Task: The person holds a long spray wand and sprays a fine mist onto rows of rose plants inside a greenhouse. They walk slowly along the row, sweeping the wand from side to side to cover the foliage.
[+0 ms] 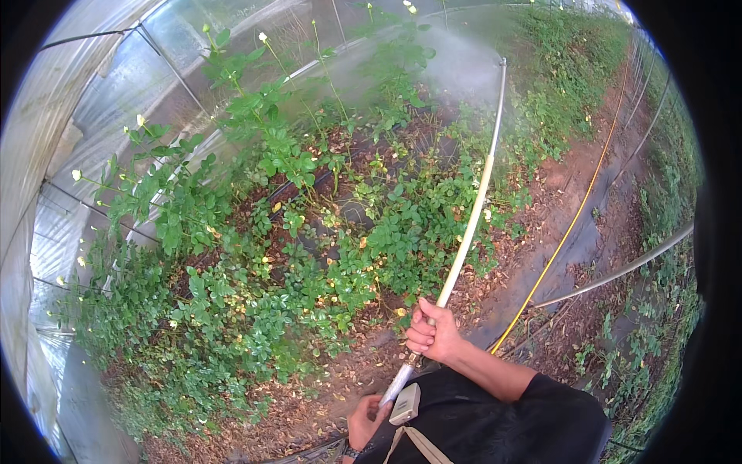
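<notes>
A long spray lance (472,214) runs from the bottom middle up to the right, with a pale shaft and a metal tip. Fine mist (458,64) leaves its nozzle (502,61) toward the left. My right hand (432,333) is wrapped around the lower shaft. Below it, my left hand (368,414) holds the silvery handle (398,383) near its lower end; some of its fingers are hidden. Leafy bushes that look like roses (272,301), with white buds, spread in front and to the left. The mist blurs the far stems.
A yellow hose (556,255) lies along the path (530,278) on the right. A grey pipe or hose (626,269) curves in from the right edge. Plastic greenhouse sheeting (35,174) hangs at left. More plants (672,301) stand at right. A small beige device (405,404) rests against my black shirt.
</notes>
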